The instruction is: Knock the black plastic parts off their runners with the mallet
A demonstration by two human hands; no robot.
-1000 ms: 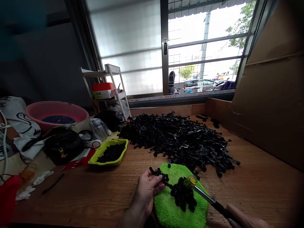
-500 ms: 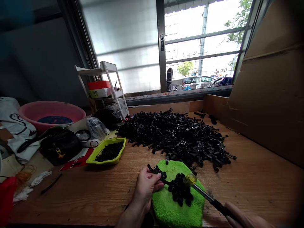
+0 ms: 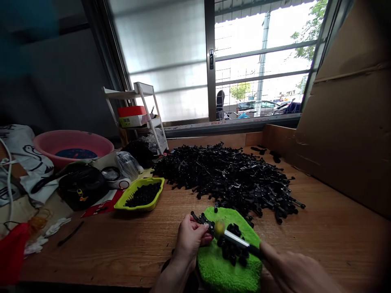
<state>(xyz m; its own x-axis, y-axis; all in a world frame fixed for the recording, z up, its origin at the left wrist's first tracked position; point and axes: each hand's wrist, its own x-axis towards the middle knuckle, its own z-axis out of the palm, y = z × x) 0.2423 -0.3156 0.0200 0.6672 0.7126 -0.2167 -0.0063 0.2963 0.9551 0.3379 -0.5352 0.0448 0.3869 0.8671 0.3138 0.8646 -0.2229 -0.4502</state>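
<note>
Head view. Left hand (image 3: 187,240): thumb and fingertips pinched together on a black jointed part (image 3: 204,220); no gap seen beyond its thickness. Part sits at the fingertips, over the far-left edge of a green fleecy pad (image 3: 224,274), one end projecting past the fingers, away from the wrist. Right hand (image 3: 290,266), blurred: fingers wrapped round the dark handle of a hammer (image 3: 236,239). Its yellow head lies just right of the pinched part; contact cannot be told. Loose black pieces (image 3: 230,253) lie on the pad beneath the shaft; a large black pile (image 3: 226,175) beyond.
</note>
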